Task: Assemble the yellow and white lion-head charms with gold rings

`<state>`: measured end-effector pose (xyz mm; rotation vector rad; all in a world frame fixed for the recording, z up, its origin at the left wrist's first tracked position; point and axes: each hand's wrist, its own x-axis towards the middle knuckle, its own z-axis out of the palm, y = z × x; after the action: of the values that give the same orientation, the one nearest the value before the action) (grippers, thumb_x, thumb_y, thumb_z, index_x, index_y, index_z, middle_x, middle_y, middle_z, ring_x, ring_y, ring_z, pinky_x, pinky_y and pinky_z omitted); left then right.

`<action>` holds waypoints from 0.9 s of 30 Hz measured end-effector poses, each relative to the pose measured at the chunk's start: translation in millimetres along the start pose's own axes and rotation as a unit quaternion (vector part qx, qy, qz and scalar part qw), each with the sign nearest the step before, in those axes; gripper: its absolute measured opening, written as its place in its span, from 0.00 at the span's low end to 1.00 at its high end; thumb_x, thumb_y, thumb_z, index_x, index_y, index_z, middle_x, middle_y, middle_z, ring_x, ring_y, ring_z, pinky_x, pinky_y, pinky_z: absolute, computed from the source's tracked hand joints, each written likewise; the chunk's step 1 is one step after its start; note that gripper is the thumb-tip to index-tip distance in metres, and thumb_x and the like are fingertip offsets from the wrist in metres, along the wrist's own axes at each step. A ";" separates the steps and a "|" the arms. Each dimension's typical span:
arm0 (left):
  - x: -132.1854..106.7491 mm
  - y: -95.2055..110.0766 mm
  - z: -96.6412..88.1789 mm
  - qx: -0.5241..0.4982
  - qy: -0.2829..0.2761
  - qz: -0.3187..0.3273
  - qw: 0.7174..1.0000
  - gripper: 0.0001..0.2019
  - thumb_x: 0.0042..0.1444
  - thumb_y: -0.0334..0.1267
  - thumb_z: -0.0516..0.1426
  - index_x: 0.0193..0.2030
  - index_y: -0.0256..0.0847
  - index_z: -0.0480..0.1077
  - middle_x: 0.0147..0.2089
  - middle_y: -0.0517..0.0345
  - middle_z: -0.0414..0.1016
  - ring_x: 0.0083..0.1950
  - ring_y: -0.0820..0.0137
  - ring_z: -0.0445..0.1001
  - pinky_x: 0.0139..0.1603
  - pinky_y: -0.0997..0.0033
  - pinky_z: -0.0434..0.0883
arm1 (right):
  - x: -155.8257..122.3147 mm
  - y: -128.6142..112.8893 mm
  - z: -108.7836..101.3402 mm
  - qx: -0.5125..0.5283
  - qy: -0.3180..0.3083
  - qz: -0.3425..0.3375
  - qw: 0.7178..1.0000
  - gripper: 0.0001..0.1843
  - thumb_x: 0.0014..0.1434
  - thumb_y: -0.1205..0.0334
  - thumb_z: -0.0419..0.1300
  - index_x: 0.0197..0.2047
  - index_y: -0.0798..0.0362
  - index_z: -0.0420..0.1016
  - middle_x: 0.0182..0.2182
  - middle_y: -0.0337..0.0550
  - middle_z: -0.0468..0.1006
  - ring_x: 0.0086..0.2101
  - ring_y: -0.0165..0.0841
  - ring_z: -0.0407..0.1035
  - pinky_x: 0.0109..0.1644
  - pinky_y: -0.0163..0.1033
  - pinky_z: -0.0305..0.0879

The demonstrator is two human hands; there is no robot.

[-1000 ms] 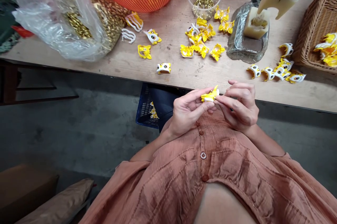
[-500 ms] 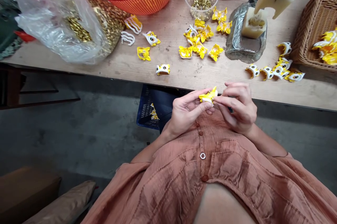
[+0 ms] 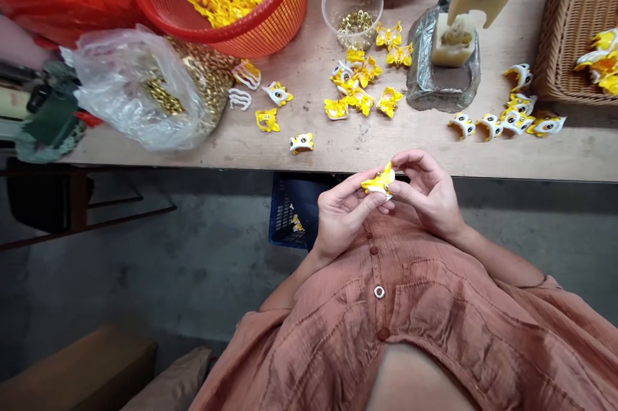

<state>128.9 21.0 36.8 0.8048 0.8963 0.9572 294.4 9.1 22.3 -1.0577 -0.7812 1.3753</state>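
Between both hands, just off the table's front edge, is a yellow and white plastic animal-head piece (image 3: 379, 182) with a pointed ear. My left hand (image 3: 342, 211) pinches it from the left, thumb below and fingers above. My right hand (image 3: 427, 192) has its thumb and fingertips closed on the right side of the same piece. Beyond the hands lies a group of yellow pieces (image 3: 361, 100), some with white parts. Several similar pieces with eyes (image 3: 515, 121) lie to the right. A single piece (image 3: 302, 142) sits near the table edge.
A clear cup (image 3: 352, 2) holds small brass loops. Right of it stands a press with a pale fixture block (image 3: 454, 44). A wicker basket (image 3: 555, 44), a red basket (image 3: 284, 18) of yellow parts and a plastic bag (image 3: 130, 89) of brass bits surround the work area.
My right hand's fingers have moved in from pointing at the piece to gripping its right side. The left hand keeps its pinch. The view has shifted slightly.
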 end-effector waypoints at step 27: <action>8.4 0.5 -5.5 -0.046 0.053 -0.076 0.995 0.22 0.49 0.40 0.76 0.52 0.40 0.84 0.39 0.52 0.87 0.29 0.75 0.82 0.34 0.78 0.81 | 6.0 3.6 17.0 0.114 0.015 0.150 0.982 0.22 0.50 0.55 0.80 0.45 0.49 0.80 0.42 0.38 0.81 0.40 0.27 0.73 0.43 0.32 0.73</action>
<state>126.3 29.9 32.8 0.6029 0.9846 0.9073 277.9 16.9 24.3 -1.0403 -0.4399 1.6560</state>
